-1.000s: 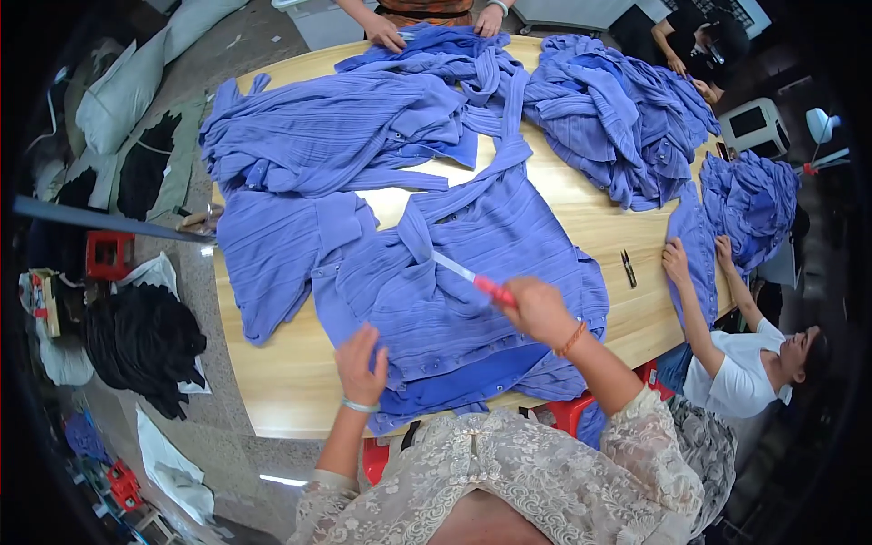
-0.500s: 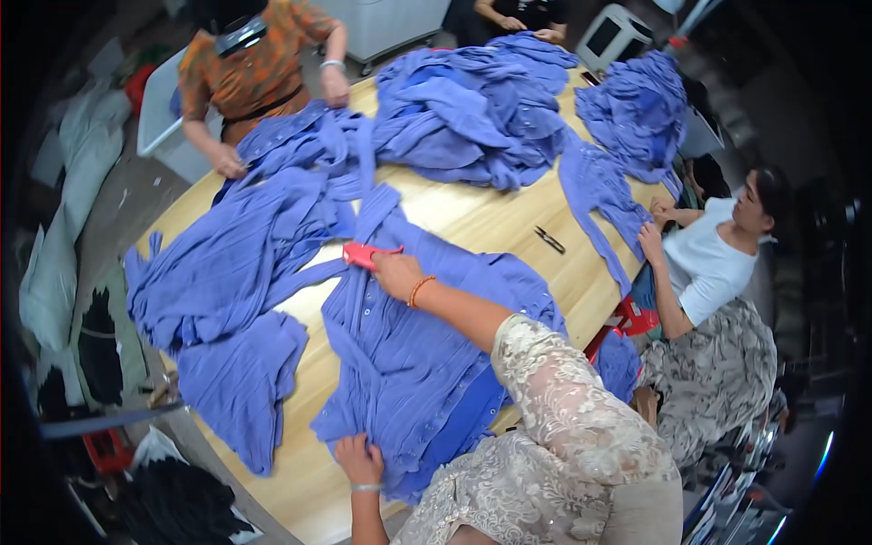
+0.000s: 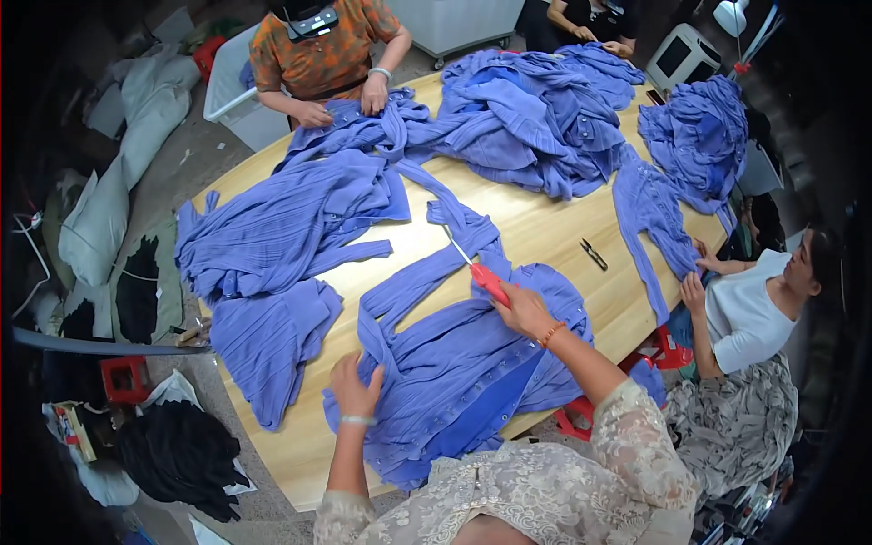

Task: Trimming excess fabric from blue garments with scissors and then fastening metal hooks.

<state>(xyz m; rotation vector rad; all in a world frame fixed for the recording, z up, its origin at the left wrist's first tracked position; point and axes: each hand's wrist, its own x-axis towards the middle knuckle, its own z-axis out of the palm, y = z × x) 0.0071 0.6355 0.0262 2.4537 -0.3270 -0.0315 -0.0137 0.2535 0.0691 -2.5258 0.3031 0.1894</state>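
A blue-violet ribbed shirt (image 3: 436, 354) with a row of buttons lies spread on the wooden table in front of me. My right hand (image 3: 527, 313) is closed round a red-handled tool (image 3: 490, 283). Its long thin pale tip points away to the upper left, over the shirt's sleeve; the exact kind is unclear. At the near left edge of the shirt, my left hand (image 3: 357, 389) rests with thumb and fingers apart, touching the cloth.
More blue-violet shirts (image 3: 291, 218) lie left, with a large heap (image 3: 536, 118) farther back. Black thread snips (image 3: 594, 254) sit on the table (image 3: 536, 232). Co-workers sit right (image 3: 749, 300) and stand across (image 3: 331, 54), handling shirts. A red stool (image 3: 125, 380) stands on the floor.
The scene has shifted rightward and down in view. My left hand has moved up along the shirt's edge. My right hand has swung right, and the tool's tip now points farther away from me.
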